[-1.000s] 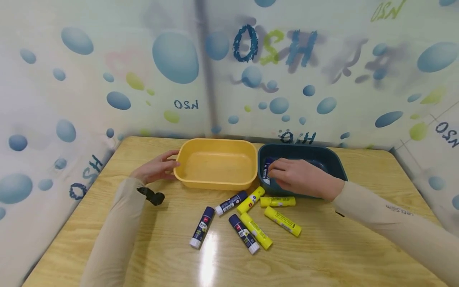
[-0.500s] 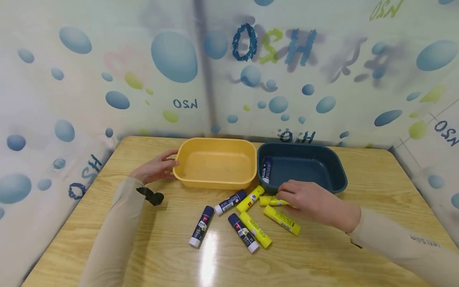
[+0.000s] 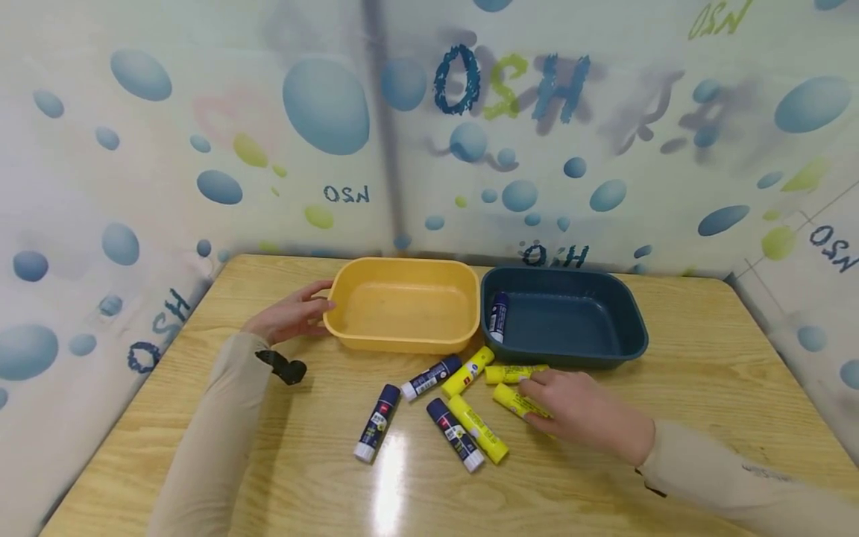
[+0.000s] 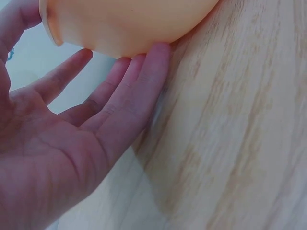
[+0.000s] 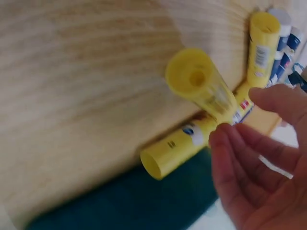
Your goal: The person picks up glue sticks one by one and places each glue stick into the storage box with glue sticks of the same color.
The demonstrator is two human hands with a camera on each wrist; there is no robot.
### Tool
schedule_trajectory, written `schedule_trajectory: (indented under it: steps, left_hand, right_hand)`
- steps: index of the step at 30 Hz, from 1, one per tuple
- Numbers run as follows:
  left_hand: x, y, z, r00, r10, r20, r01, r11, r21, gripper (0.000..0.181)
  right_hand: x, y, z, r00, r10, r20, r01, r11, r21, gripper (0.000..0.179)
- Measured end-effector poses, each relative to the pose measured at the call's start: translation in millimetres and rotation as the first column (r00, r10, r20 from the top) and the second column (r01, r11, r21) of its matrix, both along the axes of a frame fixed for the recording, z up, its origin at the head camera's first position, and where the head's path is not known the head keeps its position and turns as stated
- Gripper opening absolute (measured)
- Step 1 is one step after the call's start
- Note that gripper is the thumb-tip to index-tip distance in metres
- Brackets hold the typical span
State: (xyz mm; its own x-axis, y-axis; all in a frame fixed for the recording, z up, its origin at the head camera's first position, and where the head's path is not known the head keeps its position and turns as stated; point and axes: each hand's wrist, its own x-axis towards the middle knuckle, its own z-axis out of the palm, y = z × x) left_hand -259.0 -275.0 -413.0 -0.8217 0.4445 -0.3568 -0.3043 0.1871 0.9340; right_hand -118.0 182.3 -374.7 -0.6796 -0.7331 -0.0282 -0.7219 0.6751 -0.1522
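My left hand (image 3: 285, 313) rests at the left end of the yellow plastic bin (image 3: 403, 345). In the left wrist view its outstretched fingers (image 4: 129, 108) touch the bin's outer wall. My right hand (image 3: 580, 410) is over a yellow glue stick (image 3: 513, 401), covering its right end in the head view. From the right wrist, thumb and fingers stand apart on either side of this glue stick (image 5: 211, 91), not closed round it. Just behind lies a second yellow glue stick (image 3: 506, 374). One navy glue stick (image 3: 498, 317) sits inside the dark blue bin (image 3: 564, 356).
Two more yellow glue sticks, one angled near the bins (image 3: 467, 373) and one farther forward (image 3: 479, 429), lie on the wooden table (image 3: 322, 477). Around them are navy glue sticks with white ends (image 3: 378, 423). A patterned wall (image 3: 429, 171) rises behind both bins.
My right hand has left the navy glue stick in the dark blue bin, come forward past the nearest yellow glue stick and reached the one in front. The left hand has stayed put.
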Motion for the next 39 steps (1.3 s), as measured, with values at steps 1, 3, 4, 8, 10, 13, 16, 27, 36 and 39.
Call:
schedule_trajectory:
  steps: [1,3,4,8,10,13,16,27,36,39]
  left_hand:
    - [-0.1,0.7,0.7,1.0,-0.002,-0.003,0.002,1.0,-0.001,0.065]
    - [-0.7,1.4,1.5,1.0,-0.006,-0.007,0.006,1.0,-0.003,0.066]
    - [-0.7,1.7,2.0,1.0,-0.005,-0.006,0.005,1.0,-0.003,0.066]
    - [-1.0,1.4,1.7,1.0,-0.004,0.005,0.004,1.0,0.004,0.065]
    - [-0.5,0.7,0.8,1.0,0.001,0.014,-0.001,1.0,0.009,0.064]
    - [0.6,-0.1,-0.7,1.0,0.004,0.02,-0.004,1.0,0.018,0.065]
    - [1.5,0.8,-0.8,1.0,0.005,0.02,-0.005,1.0,0.016,0.065]
    - [1.4,0.6,-0.7,1.0,0.005,0.011,-0.005,1.0,0.011,0.065]
    - [1.3,0.7,0.0,1.0,0.009,0.014,-0.009,1.0,0.013,0.065]
    - [0.2,1.1,-0.4,1.0,0.007,0.016,-0.007,1.0,0.012,0.066]
  right_hand:
    - [0.3,0,-2.0,1.0,-0.024,0.004,0.024,1.0,0.006,0.022]
    - [0.2,-2,-5.6,0.998,-0.063,0.015,0.062,0.998,0.009,0.022]
    - [0.0,-3,-6.9,0.996,-0.081,0.024,0.081,0.997,0.012,0.023]
    - [-1.8,-7,-12.0,0.986,-0.15,0.068,0.148,0.989,0.026,0.024]
    - [-2.9,-10,-14.4,0.981,-0.178,0.078,0.175,0.984,0.043,0.026]
    - [-4.6,-14,-17.8,0.974,-0.213,0.08,0.206,0.975,0.081,0.028]
    - [-5.5,-17,-19.5,0.968,-0.237,0.082,0.228,0.968,0.105,0.029]
    - [-5.4,-21,-22.7,0.97,-0.231,0.07,0.224,0.97,0.098,0.025]
    - [-4.6,-20,-21.3,0.977,-0.208,0.051,0.203,0.975,0.094,0.026]
    - [-3.8,-19,-20.3,0.978,-0.203,0.044,0.199,0.976,0.087,0.025]
